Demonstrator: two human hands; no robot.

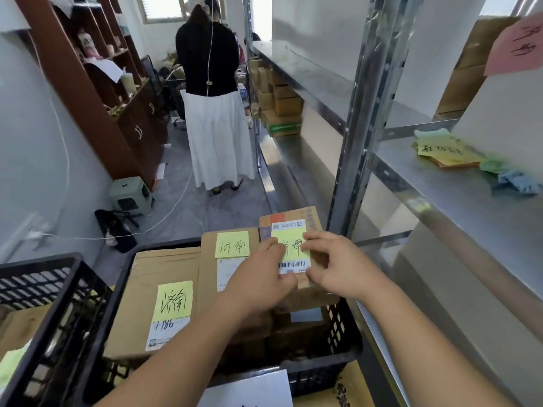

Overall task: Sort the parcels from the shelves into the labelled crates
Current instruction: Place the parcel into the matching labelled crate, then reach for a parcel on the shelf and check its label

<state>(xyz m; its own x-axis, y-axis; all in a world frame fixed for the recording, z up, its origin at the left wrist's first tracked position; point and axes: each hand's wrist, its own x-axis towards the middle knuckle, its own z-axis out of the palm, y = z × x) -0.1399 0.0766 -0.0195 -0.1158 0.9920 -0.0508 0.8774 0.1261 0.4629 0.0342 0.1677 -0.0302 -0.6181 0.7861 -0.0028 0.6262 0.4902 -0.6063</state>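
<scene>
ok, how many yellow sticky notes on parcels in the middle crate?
3: one on the left parcel, one on the middle parcel, one on the parcel under both hands. Others may be hidden underneath.

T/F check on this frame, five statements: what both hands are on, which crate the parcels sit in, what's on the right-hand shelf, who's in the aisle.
1. Both hands are on the same parcel. True: the left hand and right hand hold the small parcel over the black crate.
2. That parcel carries a pink note. False: its sticky note is yellow.
3. The large parcel in the crate has a yellow note. True.
4. The metal shelf on the right holds stacked cartons beside the hands. False: only a pile of loose notes lies there.
5. The person in the aisle faces the camera. False: their back is turned.
</scene>
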